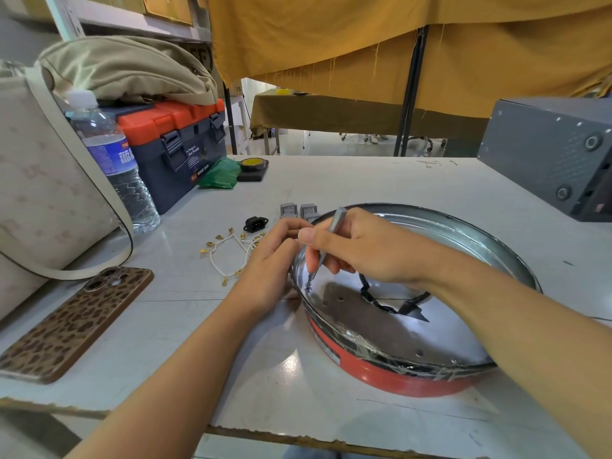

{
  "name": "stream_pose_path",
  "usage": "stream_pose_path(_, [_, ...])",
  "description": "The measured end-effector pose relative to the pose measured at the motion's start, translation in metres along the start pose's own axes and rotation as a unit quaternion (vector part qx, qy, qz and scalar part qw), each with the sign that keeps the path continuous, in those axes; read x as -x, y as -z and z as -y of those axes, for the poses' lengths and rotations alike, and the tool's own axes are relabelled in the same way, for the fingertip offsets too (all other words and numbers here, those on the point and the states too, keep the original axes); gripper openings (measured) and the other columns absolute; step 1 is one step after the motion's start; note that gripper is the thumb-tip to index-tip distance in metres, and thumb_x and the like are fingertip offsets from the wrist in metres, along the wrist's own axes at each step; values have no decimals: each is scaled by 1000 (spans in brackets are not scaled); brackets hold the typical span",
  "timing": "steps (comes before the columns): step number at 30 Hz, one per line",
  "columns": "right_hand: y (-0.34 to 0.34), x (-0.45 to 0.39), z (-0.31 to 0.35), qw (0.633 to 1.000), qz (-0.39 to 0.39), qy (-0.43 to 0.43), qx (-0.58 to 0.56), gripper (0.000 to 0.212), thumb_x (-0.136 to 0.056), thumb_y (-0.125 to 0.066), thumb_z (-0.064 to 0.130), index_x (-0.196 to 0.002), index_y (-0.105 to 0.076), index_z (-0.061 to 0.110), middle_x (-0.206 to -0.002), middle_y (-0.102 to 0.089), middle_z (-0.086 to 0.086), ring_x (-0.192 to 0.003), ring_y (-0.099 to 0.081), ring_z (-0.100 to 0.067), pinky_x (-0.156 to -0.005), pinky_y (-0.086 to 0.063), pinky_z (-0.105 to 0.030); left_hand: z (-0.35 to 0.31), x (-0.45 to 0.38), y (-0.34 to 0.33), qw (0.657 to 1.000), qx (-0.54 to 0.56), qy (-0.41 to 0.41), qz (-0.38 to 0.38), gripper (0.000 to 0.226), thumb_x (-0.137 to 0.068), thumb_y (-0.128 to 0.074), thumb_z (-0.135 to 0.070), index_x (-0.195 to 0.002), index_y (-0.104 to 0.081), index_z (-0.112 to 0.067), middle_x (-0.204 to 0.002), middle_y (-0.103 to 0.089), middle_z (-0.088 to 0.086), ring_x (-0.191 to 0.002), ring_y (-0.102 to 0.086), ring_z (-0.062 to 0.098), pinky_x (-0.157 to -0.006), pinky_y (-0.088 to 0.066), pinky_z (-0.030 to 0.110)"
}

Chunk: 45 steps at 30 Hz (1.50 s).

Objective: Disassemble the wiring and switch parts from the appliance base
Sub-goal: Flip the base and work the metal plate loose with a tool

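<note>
Gripping a slim grey screwdriver (331, 233), the right hand (361, 250) works a screw inside the round red-walled metal appliance base (381, 376); the left hand (275, 260) clasps its rim. Beside it on the table lie white gold-tipped wires (228, 250), 2 grey switches (298, 210) and a black socket (255, 223), suggesting late-stage disassembly.

Both bare forearms reach in from the lower edge and converge toward the middle, the left from the lower left, the right from the lower right. The right hand (361, 250) is curled, thumb and fingers pinching a slim grey screwdriver (326, 243) like a pen, tip pointing down. The left hand (271, 260) sits just beside it, knuckles up, fingers bent and touching the rim of the round appliance base (397, 379).
</note>
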State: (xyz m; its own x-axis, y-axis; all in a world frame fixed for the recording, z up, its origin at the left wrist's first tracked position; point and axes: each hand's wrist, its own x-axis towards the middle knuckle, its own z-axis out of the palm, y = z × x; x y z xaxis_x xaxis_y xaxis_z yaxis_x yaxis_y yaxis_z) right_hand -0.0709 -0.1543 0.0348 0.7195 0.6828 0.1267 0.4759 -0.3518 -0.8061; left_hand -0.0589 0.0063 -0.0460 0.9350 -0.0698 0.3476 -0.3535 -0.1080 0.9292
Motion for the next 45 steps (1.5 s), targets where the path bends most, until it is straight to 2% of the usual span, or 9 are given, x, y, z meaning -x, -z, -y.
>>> stream_pose_path(6, [-2, -1, -4, 1000, -8, -26, 16, 35, -100, -43, 27, -85, -65, 4, -48, -47, 2, -42, -38, -3, -47, -34, -11, 0, -1, 1, 1000, -3, 6, -1, 24, -86, -44, -26, -102, -62, -21, -96, -67, -1, -92, -63, 14, -78, -51, 26])
stream_pose_path(12, [-2, -2, -6, 999, -21, -40, -17, 20, -98, -49, 16, -81, -54, 6, -46, -53, 5, -42, -42, -2, -46, -36, -9, -4, 2, -1, 999, 37, 35, -12, 29, -79, -48, -22, -104, -63, -20, -103, -65, 13, -99, -56, 47, -87, -43, 63])
stream_pose_path(16, [-1, -2, -5, 999, -21, -25, -32, 25, -96, -53, 23, -79, -62, 7, -56, -57, -3, -51, -46, -11, -52, -40, -18, -7, 3, -2, 999, 24, 35, -13, 28, -83, -48, -29, -105, -62, -21, -102, -66, 14, -99, -60, 40, -89, -44, 59])
stream_pose_path(27, [-5, -4, -6, 999, -38, -25, 23, 32, -99, -45, 32, -84, -61, 9, -47, -49, 3, -37, -38, -2, -43, -32, -10, -19, 7, -4, 1000, -6, 11, -12, 23, -94, -41, -6, -106, -60, -6, -79, -68, -13, -73, -62, -1, -63, -48, 10])
stream_pose_path(31, [-4, -5, -5, 999, -30, -28, 28, 27, -100, -44, 24, -86, -61, 8, -45, -49, 5, -38, -39, -2, -46, -33, -10, -26, 5, 1, 993, -113, 36, -7, 24, -95, -44, -14, -105, -65, -20, -101, -67, -3, -99, -61, 13, -89, -47, 28])
stream_pose_path(34, [-4, -5, -4, 999, -24, -30, 28, 26, -100, -44, 21, -85, -61, 8, -46, -49, 7, -42, -40, -4, -50, -36, -13, -32, 4, 4, 986, -163, 36, -26, 20, -92, -51, -17, -100, -69, -23, -113, -61, -4, -107, -57, 9, -98, -44, 36])
stream_pose_path(39, [-4, -5, -4, 999, -19, -36, 33, 23, -99, -43, 16, -83, -58, 8, -49, -51, 7, -44, -41, -3, -52, -37, -15, -49, 7, 16, 970, -228, -21, 84, 19, -88, -60, -16, -96, -72, -27, -120, -58, -23, -116, -49, -4, -101, -37, 26])
stream_pose_path(42, [-4, -5, -4, 998, -18, -40, 34, 19, -97, -44, 14, -85, -57, 6, -49, -52, 7, -43, -43, 0, -51, -37, -11, -51, 10, 22, 955, -245, -9, 169, 22, -90, -56, -7, -101, -73, -16, -128, -57, -19, -125, -42, -7, -108, -33, 28])
stream_pose_path(45, [-4, -4, -3, 998, -15, -46, 30, 17, -94, -46, 14, -79, -54, 11, -52, -52, 6, -44, -44, 2, -50, -36, -10, -48, 11, 22, 960, -234, 7, 154, 18, -91, -55, -5, -96, -73, -2, -123, -61, -13, -129, -39, -6, -112, -31, 32])
